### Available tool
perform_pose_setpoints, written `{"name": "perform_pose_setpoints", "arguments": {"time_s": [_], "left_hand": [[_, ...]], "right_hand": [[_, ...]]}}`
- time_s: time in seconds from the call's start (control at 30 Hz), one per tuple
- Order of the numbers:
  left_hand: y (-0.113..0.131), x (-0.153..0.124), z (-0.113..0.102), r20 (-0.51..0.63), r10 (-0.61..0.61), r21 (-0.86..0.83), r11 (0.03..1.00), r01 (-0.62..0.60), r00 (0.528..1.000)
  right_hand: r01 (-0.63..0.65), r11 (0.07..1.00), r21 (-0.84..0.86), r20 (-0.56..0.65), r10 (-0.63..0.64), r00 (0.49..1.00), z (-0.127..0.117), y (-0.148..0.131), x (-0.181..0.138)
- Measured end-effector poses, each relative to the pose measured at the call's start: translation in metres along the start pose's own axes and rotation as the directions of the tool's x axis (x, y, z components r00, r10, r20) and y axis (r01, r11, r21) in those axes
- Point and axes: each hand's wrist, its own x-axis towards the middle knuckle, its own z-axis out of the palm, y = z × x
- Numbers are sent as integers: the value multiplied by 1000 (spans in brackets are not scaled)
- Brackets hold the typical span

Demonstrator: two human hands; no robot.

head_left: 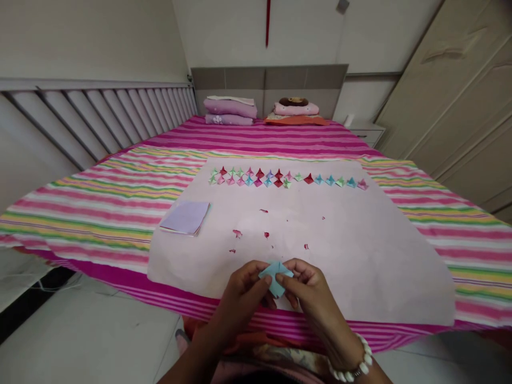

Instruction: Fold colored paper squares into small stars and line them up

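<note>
My left hand [244, 290] and my right hand [306, 285] meet over the near edge of a pale pink sheet [360, 266] spread on the bed. Both pinch one small light-blue folded paper piece [275, 277] between fingertips. Farther up the sheet lie two rows of several small folded paper shapes [280, 178] in red, pink, green and blue. A stack of square lilac paper sheets [186, 217] rests to the left. Tiny red paper scraps [237, 233] are scattered in front of my hands.
The bed has a pink, green and yellow striped cover [100, 197]. Folded blankets [230, 110] and a pillow [296, 109] sit by the headboard. A slatted rail [100, 117] runs along the left, a wardrobe [460, 106] stands on the right, and pale floor [80, 341] lies below.
</note>
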Motion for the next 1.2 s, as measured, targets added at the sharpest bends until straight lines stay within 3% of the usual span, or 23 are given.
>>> {"name": "perform_pose_setpoints", "arguments": {"time_s": [0.4, 0.73, 0.93, 1.03, 1.2], "left_hand": [[-4, 6, -1, -145, -73, -159, 986, 50, 987], [-7, 7, 1, -93, -100, -335, 940, 63, 991], [-5, 8, 2, -24, -73, -428, 902, 55, 997], [-6, 8, 1, -26, -60, -385, 922, 46, 998], [-7, 7, 0, -76, -22, -148, 989, 11, 997]], "right_hand": [[-5, 992, 128, 45, -1, 999, 3, -2, -5], [-19, 981, 192, -56, 30, 998, 3, -3, -4], [7, 977, 211, -12, -5, 1000, 1, 1, -5], [50, 981, 186, 28, -56, 998, -2, 3, -5], [117, 985, 123, 109, -130, 985, -7, 5, -8]]}}
